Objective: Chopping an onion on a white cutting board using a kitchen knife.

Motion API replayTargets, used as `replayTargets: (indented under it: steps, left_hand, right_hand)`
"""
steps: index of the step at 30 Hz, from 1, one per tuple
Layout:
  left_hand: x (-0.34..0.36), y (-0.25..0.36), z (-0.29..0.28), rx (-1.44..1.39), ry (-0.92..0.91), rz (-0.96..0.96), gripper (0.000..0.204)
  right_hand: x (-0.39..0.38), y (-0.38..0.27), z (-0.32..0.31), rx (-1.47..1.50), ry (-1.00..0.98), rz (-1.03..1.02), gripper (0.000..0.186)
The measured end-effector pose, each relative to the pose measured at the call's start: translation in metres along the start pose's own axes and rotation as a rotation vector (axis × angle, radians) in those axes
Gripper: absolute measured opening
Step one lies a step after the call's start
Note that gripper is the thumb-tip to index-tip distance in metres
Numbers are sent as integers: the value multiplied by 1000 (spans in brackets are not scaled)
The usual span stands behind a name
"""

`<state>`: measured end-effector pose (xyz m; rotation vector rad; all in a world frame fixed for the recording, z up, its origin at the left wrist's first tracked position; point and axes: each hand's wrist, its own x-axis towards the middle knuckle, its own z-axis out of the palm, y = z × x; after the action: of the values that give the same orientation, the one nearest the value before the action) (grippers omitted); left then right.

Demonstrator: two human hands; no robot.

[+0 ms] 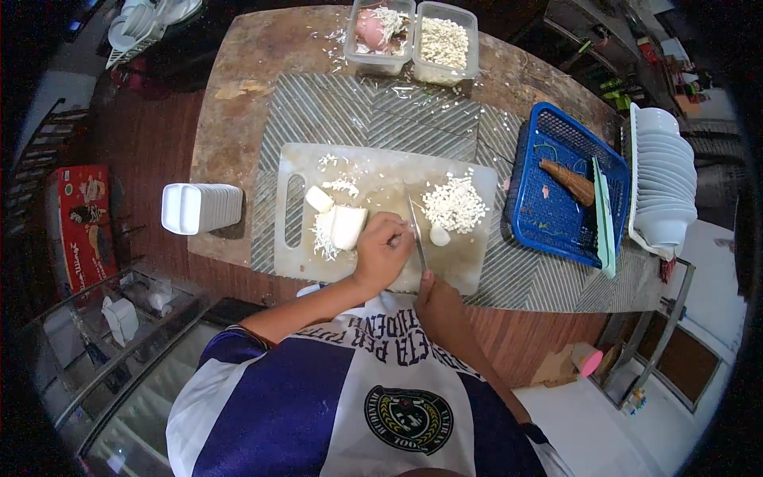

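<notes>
A pale cutting board lies in front of me, its slotted handle at the left. My right hand grips the handle of a knife, whose blade points away from me over the board. Right beside the blade, my left hand is closed with curled fingers; whatever they hold is hidden. Left of it sit a thick white vegetable chunk and a smaller white piece, with thin shreds around them. A heap of small white diced bits lies right of the knife, with a rounded white piece at its near edge.
Two clear tubs stand at the far edge, one with diced white bits, the other with shreds and something pink. At right, a blue basket holds a brown root, beside stacked white dishes. White containers stand left.
</notes>
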<state>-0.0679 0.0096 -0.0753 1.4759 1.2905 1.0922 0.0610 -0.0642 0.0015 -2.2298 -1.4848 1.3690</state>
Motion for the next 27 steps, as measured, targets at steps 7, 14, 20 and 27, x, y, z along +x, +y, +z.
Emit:
replayTargets:
  steps: [7,14,20,27]
  left_hand:
    - [0,2,1,12,26,-31,12]
    - [-9,0,0,24,-37,-13,12]
    - [-7,-5,3,8,-24,139,10]
    - [-4,3,2,2,-28,42,10]
  right_hand:
    - [7,6,1,-51,1,-122,43]
    - [-1,21,1,-3,-35,-35,53]
    - [-12,4,-11,14,-2,64,50]
    - [-4,7,-1,-26,-30,89,52]
